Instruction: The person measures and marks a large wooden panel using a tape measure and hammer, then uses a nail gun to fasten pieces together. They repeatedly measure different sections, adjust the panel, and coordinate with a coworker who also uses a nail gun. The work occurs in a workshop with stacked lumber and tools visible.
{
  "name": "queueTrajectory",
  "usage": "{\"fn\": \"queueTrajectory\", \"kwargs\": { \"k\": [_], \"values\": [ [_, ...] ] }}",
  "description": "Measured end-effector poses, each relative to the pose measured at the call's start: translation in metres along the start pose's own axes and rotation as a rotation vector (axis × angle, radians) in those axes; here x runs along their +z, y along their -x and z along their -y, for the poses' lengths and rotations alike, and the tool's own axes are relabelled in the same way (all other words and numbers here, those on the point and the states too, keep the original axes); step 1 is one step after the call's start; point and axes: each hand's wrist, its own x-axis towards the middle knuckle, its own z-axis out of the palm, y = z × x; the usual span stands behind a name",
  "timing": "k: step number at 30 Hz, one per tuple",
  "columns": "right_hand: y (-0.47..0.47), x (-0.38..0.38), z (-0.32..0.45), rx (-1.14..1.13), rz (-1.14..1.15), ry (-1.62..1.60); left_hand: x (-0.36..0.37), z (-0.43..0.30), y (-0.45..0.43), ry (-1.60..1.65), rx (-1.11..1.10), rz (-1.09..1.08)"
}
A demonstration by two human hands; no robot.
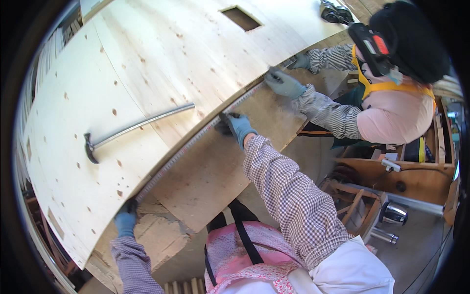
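Observation:
A pale plywood panel [121,84] with scattered knots fills the left and top of the view. Along its near edge runs a measuring tape [187,147] with printed marks. My left hand [126,220], in a blue-grey glove, grips the tape's near end at the panel edge; its fingertips are partly hidden. Farther along, my gloved right hand [238,126] pinches the tape against the edge. Beyond it, a co-worker's gloved hand [282,82] touches the same edge. On the panel lies a hammer [143,123] with a dark head and long metal handle.
Below the edge is a brown board [205,180]. The co-worker [396,114] stands at right, the other gloved hand [302,60] near a dark tool [334,13]. A rectangular cutout [241,19] pierces the panel. Wooden frames [356,205] and a wooden cabinet [415,176] stand lower right.

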Motion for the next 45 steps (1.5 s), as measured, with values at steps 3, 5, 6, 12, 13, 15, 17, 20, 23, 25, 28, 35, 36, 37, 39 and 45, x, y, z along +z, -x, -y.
{"fn": "queueTrajectory", "kwargs": {
  "k": [3,5,6,12,13,15,17,20,23,25,28,35,36,37,39,45],
  "values": [
    [0.046,0.003,0.006,0.018,0.015,-0.029,-0.031,-0.002,0.048,0.132,0.06,0.083],
    [0.073,0.002,-0.005,0.039,0.052,0.04,-0.057,0.002,0.093,0.44,0.043,0.28],
    [0.09,0.004,-0.012,0.054,0.075,0.077,-0.063,0.007,0.12,0.595,0.054,0.305],
    [0.227,0.001,-0.059,0.051,0.513,0.226,-0.084,-0.02,0.238,1.042,-0.29,0.675],
    [0.251,0.007,-0.062,0.033,0.553,0.231,-0.092,-0.036,0.249,1.099,-0.263,0.686],
    [0.278,0.01,-0.085,-0.09,0.652,0.312,-0.092,-0.063,0.259,1.116,-0.053,0.655],
    [0.302,0.005,-0.092,-0.331,0.599,0.501,-0.09,-0.085,0.265,1.104,-0.007,0.667],
    [0.307,-0.02,-0.081,-0.295,0.581,0.47,-0.096,-0.113,0.262,1.011,0.054,0.646],
    [0.306,-0.052,-0.07,-0.333,0.535,0.462,-0.102,-0.142,0.256,0.886,0.223,0.551],
    [0.292,-0.076,-0.079,-0.372,0.491,0.373,-0.108,-0.172,0.253,0.946,0.108,0.627],
    [0.295,-0.116,-0.055,-0.349,0.441,0.338,-0.109,-0.212,0.254,0.938,0.124,0.634],
    [0.277,-0.184,-0.034,-0.377,0.419,0.362,-0.095,-0.284,0.269,0.908,0.116,0.627],
    [0.274,-0.188,-0.033,-0.388,0.419,0.408,-0.095,-0.291,0.271,0.906,0.128,0.608],
    [0.272,-0.191,-0.031,-0.399,0.42,0.454,-0.097,-0.297,0.274,0.904,0.134,0.589],
    [0.27,-0.193,-0.024,-0.345,0.462,0.445,-0.105,-0.305,0.278,0.896,0.145,0.553],
    [0.241,-0.175,-0.032,-0.313,0.535,0.242,-0.114,-0.312,0.259,0.911,0.072,0.58]
  ]
}}
